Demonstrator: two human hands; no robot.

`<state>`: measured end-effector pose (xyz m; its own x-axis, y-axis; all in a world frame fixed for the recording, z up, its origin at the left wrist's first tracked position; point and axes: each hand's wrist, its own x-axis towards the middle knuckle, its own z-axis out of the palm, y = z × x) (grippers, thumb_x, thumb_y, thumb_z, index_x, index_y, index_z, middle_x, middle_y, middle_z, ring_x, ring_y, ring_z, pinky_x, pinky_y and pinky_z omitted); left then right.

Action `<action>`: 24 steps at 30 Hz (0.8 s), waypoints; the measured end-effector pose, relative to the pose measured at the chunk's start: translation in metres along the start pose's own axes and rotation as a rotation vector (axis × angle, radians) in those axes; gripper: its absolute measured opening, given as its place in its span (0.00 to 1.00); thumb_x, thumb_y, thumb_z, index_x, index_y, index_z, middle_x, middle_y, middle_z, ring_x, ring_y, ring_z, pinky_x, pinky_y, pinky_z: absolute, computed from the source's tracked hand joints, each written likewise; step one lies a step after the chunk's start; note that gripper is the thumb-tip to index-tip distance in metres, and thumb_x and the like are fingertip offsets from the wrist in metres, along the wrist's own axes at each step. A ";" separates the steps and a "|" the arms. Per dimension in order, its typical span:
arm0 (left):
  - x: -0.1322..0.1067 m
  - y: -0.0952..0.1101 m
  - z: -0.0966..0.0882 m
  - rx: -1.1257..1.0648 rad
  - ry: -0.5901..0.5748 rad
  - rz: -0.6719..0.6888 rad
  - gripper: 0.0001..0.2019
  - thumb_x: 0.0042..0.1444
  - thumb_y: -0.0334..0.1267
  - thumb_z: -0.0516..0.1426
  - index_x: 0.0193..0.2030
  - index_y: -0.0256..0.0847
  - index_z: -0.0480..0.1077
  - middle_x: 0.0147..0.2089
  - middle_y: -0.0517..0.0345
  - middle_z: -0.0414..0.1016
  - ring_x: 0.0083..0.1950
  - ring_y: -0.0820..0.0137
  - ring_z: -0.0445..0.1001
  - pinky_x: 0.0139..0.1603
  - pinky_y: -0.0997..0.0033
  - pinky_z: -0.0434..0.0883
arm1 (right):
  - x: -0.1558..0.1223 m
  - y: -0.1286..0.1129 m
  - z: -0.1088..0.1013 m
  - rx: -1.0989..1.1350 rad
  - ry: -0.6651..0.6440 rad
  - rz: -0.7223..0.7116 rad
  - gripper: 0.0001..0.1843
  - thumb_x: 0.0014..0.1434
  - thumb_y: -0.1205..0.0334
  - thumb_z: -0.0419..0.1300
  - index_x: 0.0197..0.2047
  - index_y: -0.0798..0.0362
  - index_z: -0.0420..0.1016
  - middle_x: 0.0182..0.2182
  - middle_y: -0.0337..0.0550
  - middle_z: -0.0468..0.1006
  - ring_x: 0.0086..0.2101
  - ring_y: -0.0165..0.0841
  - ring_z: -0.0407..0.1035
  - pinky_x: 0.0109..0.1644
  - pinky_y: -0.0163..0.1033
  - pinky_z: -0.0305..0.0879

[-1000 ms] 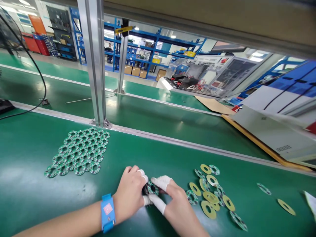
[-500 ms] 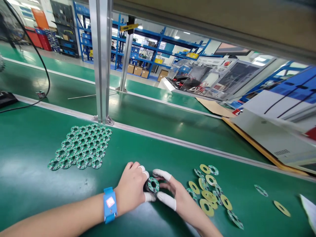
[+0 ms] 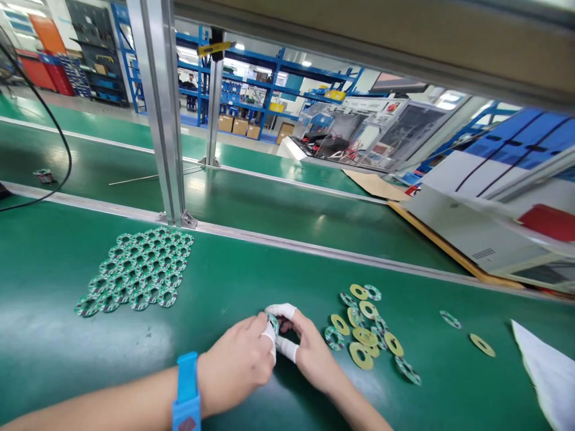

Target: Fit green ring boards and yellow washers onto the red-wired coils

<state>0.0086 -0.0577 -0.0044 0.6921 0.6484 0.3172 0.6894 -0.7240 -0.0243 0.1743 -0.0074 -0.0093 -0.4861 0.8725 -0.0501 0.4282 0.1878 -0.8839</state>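
Note:
Both my hands meet low in the middle of the green bench mat. My left hand, with a blue wrist strap and white finger cots, is closed on a small green ring-shaped circuit board. My right hand, also in white finger cots, pinches the same ring board from the right. Most of the board is hidden by my fingers. Just right of my hands lies a loose pile of green ring boards and yellow ring discs.
A neat panel of joined green ring boards lies at the left. Two stray rings lie farther right, near a white sheet. An aluminium post stands behind on the rail. A white box sits at the right.
The ring board's face has turned from open view to nearly hidden between my fingers. My left hand has closed further over it. The camera view shifted slightly.

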 end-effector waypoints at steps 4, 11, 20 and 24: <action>0.001 -0.005 0.001 -0.088 -0.033 -0.031 0.08 0.56 0.25 0.52 0.32 0.34 0.72 0.32 0.49 0.73 0.44 0.59 0.70 0.42 0.64 0.71 | 0.001 0.001 -0.008 0.065 -0.083 0.011 0.22 0.46 0.67 0.59 0.47 0.52 0.69 0.40 0.46 0.72 0.36 0.36 0.65 0.45 0.45 0.63; 0.014 -0.049 -0.008 -0.954 0.112 -0.572 0.22 0.45 0.22 0.53 0.48 0.39 0.71 0.46 0.56 0.73 0.46 0.69 0.70 0.50 0.70 0.68 | 0.012 0.015 -0.023 0.466 -0.014 0.190 0.22 0.43 0.54 0.69 0.42 0.53 0.73 0.33 0.43 0.74 0.31 0.33 0.67 0.37 0.40 0.66; 0.006 -0.037 0.000 -0.996 -0.063 -0.456 0.25 0.40 0.38 0.66 0.48 0.42 0.71 0.44 0.55 0.71 0.45 0.64 0.68 0.47 0.69 0.65 | 0.016 0.014 -0.010 0.390 0.084 0.185 0.21 0.42 0.48 0.68 0.35 0.54 0.76 0.26 0.41 0.75 0.25 0.32 0.66 0.29 0.37 0.66; 0.014 -0.034 0.013 -0.891 -0.036 -0.365 0.14 0.45 0.39 0.65 0.40 0.44 0.74 0.35 0.60 0.72 0.37 0.69 0.68 0.39 0.75 0.63 | 0.022 0.023 -0.004 0.365 0.254 0.171 0.23 0.40 0.46 0.67 0.35 0.55 0.77 0.24 0.42 0.75 0.23 0.33 0.66 0.24 0.37 0.65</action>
<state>-0.0024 -0.0206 -0.0115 0.4836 0.8651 0.1327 0.4586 -0.3796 0.8035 0.1766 0.0175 -0.0291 -0.2111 0.9682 -0.1340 0.1681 -0.0991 -0.9808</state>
